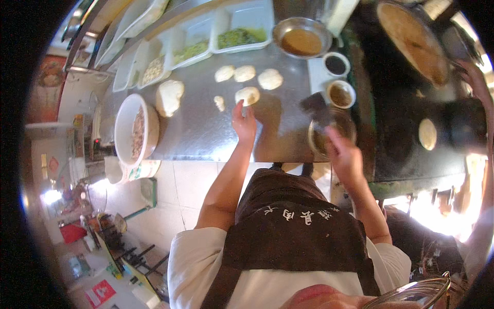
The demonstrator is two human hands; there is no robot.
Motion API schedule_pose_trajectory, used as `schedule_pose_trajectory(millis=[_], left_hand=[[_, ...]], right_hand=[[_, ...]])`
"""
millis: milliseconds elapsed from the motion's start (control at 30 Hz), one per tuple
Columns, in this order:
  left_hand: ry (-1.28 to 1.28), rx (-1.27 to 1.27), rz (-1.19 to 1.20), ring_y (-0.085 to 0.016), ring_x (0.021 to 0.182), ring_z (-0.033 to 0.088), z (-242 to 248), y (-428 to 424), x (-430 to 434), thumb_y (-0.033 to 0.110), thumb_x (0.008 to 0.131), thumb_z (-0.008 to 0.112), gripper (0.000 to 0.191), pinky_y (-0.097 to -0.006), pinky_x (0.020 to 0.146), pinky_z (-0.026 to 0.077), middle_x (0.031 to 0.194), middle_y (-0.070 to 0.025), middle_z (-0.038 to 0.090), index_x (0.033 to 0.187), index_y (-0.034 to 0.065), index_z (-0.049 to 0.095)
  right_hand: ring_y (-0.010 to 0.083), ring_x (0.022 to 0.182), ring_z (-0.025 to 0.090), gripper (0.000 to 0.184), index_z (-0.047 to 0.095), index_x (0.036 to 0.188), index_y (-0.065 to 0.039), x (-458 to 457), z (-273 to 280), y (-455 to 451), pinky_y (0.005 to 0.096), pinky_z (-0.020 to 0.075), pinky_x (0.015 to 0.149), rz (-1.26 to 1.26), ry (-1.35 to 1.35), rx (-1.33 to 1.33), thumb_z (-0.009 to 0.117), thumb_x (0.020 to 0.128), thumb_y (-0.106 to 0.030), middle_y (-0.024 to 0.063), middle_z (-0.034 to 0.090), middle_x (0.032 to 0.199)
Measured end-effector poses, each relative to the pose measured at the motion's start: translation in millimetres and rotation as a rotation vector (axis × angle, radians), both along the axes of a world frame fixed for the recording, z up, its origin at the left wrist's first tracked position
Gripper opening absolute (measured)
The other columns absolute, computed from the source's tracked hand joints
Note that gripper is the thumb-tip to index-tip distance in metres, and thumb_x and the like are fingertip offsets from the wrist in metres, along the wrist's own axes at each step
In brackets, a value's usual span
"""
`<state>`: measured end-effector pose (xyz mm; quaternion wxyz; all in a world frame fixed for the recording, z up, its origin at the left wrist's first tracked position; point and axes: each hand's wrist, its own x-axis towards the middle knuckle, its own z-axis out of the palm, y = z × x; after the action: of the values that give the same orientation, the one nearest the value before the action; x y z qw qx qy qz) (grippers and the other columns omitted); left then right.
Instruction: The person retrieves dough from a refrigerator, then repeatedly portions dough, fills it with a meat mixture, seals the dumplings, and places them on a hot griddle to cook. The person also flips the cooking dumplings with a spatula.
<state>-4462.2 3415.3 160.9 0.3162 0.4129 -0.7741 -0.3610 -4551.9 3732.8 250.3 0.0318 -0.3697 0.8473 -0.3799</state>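
Note:
My left hand [244, 125] reaches over the steel worktop with its fingertips at the near edge of a flattened dough round [242, 92]. A darker patch shows on that round. Three more pale dough rounds [244, 73] lie just beyond it, and a small dough scrap [219, 103] is to the left. My right hand [347, 160] grips a dark flat-headed tool [314, 106], blurred, above a round metal bowl [312, 139]. The bowl's contents are partly hidden by the tool and hand.
A larger dough piece [170, 97] and a white tub of chopped filling [152, 127] are at the left. Plastic bins of chopped greens [239, 48] line the back. Small bowls [341, 94] stand right, beside a dark griddle [401, 154]. Another person's arm [482, 85] shows far right.

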Motion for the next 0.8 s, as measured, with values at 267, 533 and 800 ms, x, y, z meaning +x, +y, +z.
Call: schedule_pose_trajectory(millis=[267, 533, 800], left_hand=[[-0.126, -0.284, -0.590, -0.035, 0.114, 0.057, -17, -112, -35, 0.036, 0.079, 0.076, 0.056, -0.0414, 0.099, 0.045, 0.126, -0.0179, 0.059, 0.124, 0.0076, 0.059], [0.034, -0.011, -0.644, -0.034, 0.115, 0.055, 6, -214, 136, 0.031, 0.079, 0.074, 0.047, -0.0467, 0.096, 0.043, 0.122, -0.0155, 0.060, 0.118, 0.0082, 0.062], [-0.229, -0.398, -0.877, -0.036, 0.135, 0.038, -24, -226, 150, 0.028, 0.091, 0.055, 0.045, -0.0559, 0.107, 0.031, 0.148, -0.0113, 0.040, 0.132, 0.0096, 0.053]], right_hand=[[0.0391, 0.075, 0.065, 0.058, 0.042, 0.140, -0.020, 27, -49, -250, 0.0486, 0.0519, 0.066, 0.234, 0.007, 0.587, 0.054, 0.084, -0.011, 0.0194, 0.064, 0.083], [0.0345, 0.075, 0.066, 0.052, 0.047, 0.138, -0.026, 100, -46, -226, 0.0430, 0.0548, 0.067, 0.031, 0.121, 0.320, 0.062, 0.088, -0.027, 0.0127, 0.067, 0.097], [0.0360, 0.115, 0.053, 0.055, 0.048, 0.137, -0.013, 137, -68, -304, 0.0434, 0.0468, 0.095, -0.066, 0.192, 0.296, 0.065, 0.086, -0.026, 0.0195, 0.050, 0.132]])
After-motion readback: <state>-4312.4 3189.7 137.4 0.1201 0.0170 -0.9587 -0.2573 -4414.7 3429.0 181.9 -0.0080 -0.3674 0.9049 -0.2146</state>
